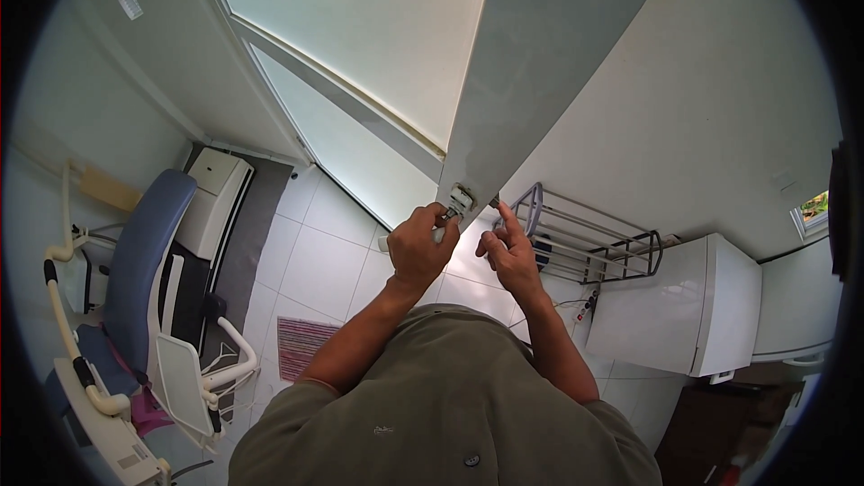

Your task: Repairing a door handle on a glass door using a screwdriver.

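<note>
A grey-green door stands in front of me. Near its lower end in the picture, a small metal lock fitting sits on its face. My left hand is closed, with thumb and fingertips pinching the lower part of this fitting. A pale rounded piece, perhaps the end of a handle, shows beside that hand, the rest of it hidden. My right hand has its index finger stretched to a small metal piece at the door's edge. Its other fingers are loosely bent and no object shows in them.
To the right stand a grey metal rack and a white box-shaped appliance. On the left is a blue padded chair with cream tubular arms, beside a white-and-black unit. A striped mat lies on white floor tiles.
</note>
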The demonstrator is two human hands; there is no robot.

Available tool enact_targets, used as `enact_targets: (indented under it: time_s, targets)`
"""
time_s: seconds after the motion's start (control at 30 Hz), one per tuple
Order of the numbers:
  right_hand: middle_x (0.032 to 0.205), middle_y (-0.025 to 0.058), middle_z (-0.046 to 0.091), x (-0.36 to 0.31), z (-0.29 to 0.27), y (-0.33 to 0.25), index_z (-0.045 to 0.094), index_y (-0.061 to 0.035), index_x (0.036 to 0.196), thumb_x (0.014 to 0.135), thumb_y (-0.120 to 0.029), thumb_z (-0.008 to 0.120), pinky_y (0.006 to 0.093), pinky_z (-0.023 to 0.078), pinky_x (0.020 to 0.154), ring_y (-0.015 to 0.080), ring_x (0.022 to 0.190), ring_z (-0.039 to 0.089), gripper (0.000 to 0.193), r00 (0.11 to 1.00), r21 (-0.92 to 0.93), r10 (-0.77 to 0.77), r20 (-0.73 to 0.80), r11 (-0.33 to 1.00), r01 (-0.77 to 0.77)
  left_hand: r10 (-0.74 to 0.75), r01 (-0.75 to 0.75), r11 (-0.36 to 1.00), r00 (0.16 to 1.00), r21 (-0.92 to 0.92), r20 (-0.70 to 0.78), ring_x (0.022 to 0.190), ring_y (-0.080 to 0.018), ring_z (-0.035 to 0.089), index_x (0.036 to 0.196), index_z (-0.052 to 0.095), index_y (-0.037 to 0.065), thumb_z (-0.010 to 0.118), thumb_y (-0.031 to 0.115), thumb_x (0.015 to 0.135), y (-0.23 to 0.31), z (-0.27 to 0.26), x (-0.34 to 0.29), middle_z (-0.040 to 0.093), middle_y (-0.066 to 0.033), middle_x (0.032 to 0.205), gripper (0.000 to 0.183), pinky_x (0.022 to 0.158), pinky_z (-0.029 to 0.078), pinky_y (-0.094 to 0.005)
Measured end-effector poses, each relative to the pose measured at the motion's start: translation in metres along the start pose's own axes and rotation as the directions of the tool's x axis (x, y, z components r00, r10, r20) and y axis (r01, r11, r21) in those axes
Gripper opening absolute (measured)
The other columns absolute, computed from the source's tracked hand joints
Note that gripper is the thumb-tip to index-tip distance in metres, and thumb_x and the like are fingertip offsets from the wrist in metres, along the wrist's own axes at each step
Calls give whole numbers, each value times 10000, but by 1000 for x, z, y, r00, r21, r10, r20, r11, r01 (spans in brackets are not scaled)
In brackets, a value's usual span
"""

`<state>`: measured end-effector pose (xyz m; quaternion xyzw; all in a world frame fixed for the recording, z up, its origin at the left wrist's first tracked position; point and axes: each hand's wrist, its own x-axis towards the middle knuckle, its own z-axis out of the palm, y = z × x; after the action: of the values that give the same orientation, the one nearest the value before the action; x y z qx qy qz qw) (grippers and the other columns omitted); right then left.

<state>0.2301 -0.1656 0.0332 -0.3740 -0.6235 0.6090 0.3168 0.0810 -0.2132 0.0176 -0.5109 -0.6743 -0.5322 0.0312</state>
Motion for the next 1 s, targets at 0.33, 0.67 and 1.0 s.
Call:
enact_targets:
  time_s: [0.33,0.67,1.0]
  targets:
    - [724,75,582,3,-5,-5,305,-75,1384,878,-120,475,255,409,704,143,668,547,535,997,-43,72,34,997,-71,-106,107,994,994,-30,30,567,-151,533,920,597,48,715,108,677,10,-4,9,597,-38,760,277,507,415,-255]
    - [707,76,586,4,-6,-8,329,-84,1365,879,-145,478,260,393,691,149,658,538,512,997,-112,77,32,991,-73,57,-57,998,998,40,-6,594,-175,579,968,592,53,715,113,668,7,3,11,615,-64,892,329,511,467,-275]
    - [713,62,575,7,1,-7,342,-65,1346,886,-142,478,216,337,575,112,597,469,486,998,-9,67,13,998,-67,112,-113,992,993,47,23,637,-179,583,1033,595,41,704,92,672,3,-1,15,620,-70,906,380,526,460,-270]
